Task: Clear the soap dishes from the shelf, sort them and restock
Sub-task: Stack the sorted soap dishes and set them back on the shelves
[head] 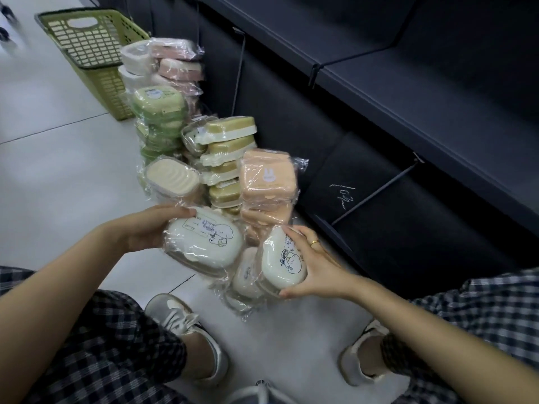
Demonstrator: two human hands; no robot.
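Head view: a person crouches on the floor by stacked soap dishes (221, 158).
Left hand (145, 228): grips a wrapped white dish (204, 243).
Right hand (318, 263): holds another white dish (281, 263), tilted.
Shelf (393, 112): dark, just beside the stacks.
Basket (96, 51): green, behind them.

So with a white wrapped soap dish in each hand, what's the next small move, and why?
Probably set the right hand's white cartoon-printed dish on the low white pile beneath it. The floor stacks are sorted by colour, that pile matches, and the left hand's white dish could follow.
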